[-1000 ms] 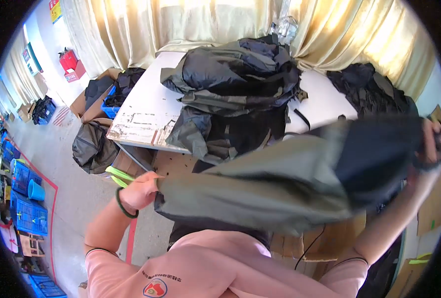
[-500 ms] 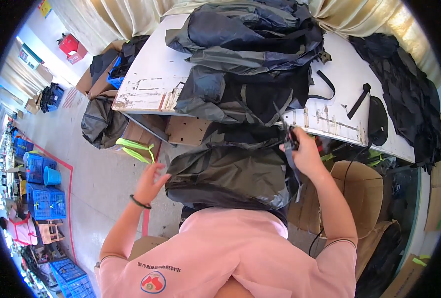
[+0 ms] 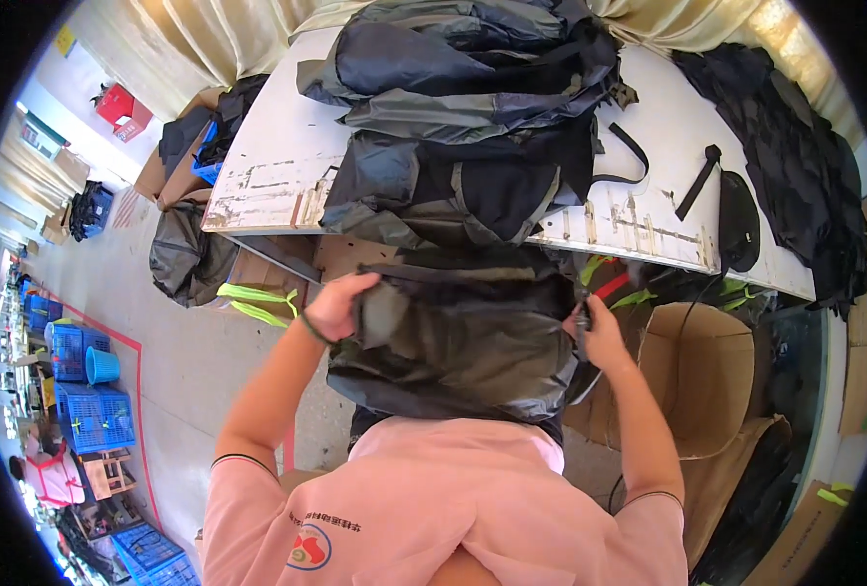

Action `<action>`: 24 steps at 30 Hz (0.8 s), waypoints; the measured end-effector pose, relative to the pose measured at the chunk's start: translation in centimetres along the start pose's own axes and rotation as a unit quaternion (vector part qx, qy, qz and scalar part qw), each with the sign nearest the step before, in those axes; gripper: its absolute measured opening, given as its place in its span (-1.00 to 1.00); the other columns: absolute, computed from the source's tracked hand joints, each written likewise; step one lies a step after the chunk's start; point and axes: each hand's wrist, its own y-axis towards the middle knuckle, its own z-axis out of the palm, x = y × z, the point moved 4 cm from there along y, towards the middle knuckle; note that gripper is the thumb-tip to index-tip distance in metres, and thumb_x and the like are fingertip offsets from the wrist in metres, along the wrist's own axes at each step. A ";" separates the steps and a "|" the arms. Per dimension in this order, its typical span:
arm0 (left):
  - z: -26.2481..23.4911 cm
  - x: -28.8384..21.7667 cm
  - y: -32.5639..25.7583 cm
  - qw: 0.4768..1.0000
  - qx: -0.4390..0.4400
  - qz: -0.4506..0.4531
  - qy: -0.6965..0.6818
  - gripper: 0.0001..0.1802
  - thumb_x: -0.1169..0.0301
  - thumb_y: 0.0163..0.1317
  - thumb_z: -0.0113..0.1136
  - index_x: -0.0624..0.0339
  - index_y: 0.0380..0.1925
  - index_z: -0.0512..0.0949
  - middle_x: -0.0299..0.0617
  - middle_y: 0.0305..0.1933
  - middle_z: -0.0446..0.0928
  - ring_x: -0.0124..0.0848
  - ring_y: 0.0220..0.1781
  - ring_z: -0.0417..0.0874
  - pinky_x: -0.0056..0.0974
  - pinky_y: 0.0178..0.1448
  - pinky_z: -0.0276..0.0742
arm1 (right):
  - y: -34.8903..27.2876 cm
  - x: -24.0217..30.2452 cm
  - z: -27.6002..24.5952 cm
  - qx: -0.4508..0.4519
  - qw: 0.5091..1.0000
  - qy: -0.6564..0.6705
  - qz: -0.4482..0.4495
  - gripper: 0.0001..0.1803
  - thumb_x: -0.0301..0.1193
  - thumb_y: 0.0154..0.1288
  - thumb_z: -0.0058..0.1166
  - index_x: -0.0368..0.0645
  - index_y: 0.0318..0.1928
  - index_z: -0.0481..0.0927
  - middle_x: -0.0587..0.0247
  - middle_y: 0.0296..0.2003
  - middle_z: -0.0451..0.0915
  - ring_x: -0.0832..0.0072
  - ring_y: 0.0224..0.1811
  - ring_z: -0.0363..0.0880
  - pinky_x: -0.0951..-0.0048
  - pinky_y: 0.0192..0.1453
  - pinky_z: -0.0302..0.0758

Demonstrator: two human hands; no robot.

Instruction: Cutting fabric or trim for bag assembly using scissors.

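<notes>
A dark olive and black fabric bag (image 3: 453, 337) lies across my lap, close against my body and below the table edge. My left hand (image 3: 336, 305) is closed on the bag's upper left corner, thumb on top. At the bag's right edge is my right hand (image 3: 604, 334), fingers wrapped round dark-handled scissors (image 3: 582, 320). The scissors' blades are mostly hidden. Beyond the lap, a heap of similar dark bags (image 3: 463, 127) covers the middle of the white table (image 3: 268, 181), the nearest one hanging slightly over its front edge.
On the table's right lie a small black pouch (image 3: 739, 223) and a pile of dark fabric pieces (image 3: 785, 137). An open cardboard box (image 3: 697, 376) stands at my right. Neon-yellow strips (image 3: 258, 305) hang near my left hand. Blue crates (image 3: 92, 420) line the far left floor.
My left hand has moved up and right and taken hold of the bag's corner. The right hand with the scissors has come down, its blades no longer pointing up over the table edge.
</notes>
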 end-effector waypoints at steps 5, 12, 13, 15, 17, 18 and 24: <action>-0.5 -1.5 -4.8 0.993 -0.014 0.063 -0.095 -0.44 0.15 0.37 -0.14 0.40 0.17 0.37 0.07 0.21 0.46 -0.13 0.24 0.48 -0.06 0.40 0.27 | -3.4 8.3 -6.6 0.146 0.974 0.159 0.067 -0.72 -0.50 0.12 0.31 -0.11 -0.27 0.42 0.34 -0.40 0.58 0.63 -0.45 0.48 0.56 -0.43 0.41; -5.1 -0.3 -3.7 0.960 -0.217 0.030 0.173 -0.55 0.20 0.31 0.14 0.29 0.07 0.47 -0.08 0.06 0.55 -0.23 0.07 0.55 -0.24 0.16 0.45 | -2.0 8.2 -7.6 0.123 0.987 0.078 0.073 -0.70 -0.75 -0.02 0.16 -0.19 -0.32 0.39 0.28 -0.40 0.56 0.61 -0.38 0.51 0.57 -0.27 0.47; -5.0 -1.6 -4.1 0.854 -0.311 0.175 0.378 -0.63 0.27 0.26 0.19 0.27 -0.02 0.49 -0.07 -0.01 0.56 -0.22 0.02 0.55 -0.22 0.11 0.46 | -1.6 7.8 -7.1 0.108 0.992 0.037 0.045 -0.70 -0.79 -0.03 0.10 -0.21 -0.31 0.40 0.30 -0.40 0.55 0.59 -0.34 0.51 0.55 -0.19 0.48; -0.1 -3.7 -5.0 0.599 -0.334 0.412 0.600 -0.76 0.46 0.09 0.28 0.25 -0.24 0.51 -0.03 -0.20 0.55 -0.13 -0.11 0.53 -0.17 0.01 0.45 | -1.4 7.8 -6.2 0.105 0.994 0.018 0.024 -0.72 -0.80 -0.02 0.07 -0.22 -0.30 0.41 0.29 -0.39 0.55 0.58 -0.32 0.51 0.54 -0.17 0.48; 3.3 -4.0 -5.0 0.585 -0.230 0.430 0.648 -0.78 0.47 0.08 0.27 0.25 -0.26 0.52 -0.05 -0.19 0.55 -0.09 -0.11 0.53 -0.15 0.01 0.45 | -1.3 8.6 -5.2 0.115 0.992 0.043 0.042 -0.74 -0.79 0.03 0.03 -0.24 -0.27 0.42 0.27 -0.36 0.56 0.56 -0.27 0.52 0.52 -0.11 0.49; 5.0 -3.6 -4.6 0.560 -0.124 0.445 0.688 -0.81 0.48 0.08 0.26 0.26 -0.28 0.53 -0.06 -0.18 0.55 -0.06 -0.11 0.52 -0.14 0.01 0.45 | -1.0 8.9 -4.7 0.112 0.992 0.041 0.046 -0.74 -0.79 0.03 0.03 -0.24 -0.27 0.42 0.27 -0.36 0.56 0.56 -0.27 0.52 0.52 -0.11 0.49; 4.9 -3.0 2.0 0.602 -0.026 0.354 0.716 -0.82 0.38 0.17 0.18 0.22 -0.27 0.56 -0.03 -0.17 0.57 -0.05 -0.07 0.54 -0.07 0.00 0.45 | 2.5 6.7 -1.7 0.075 0.996 0.047 -0.013 -0.67 -0.74 -0.01 0.09 -0.22 -0.20 0.40 0.24 -0.32 0.60 0.40 -0.22 0.61 0.44 -0.11 0.50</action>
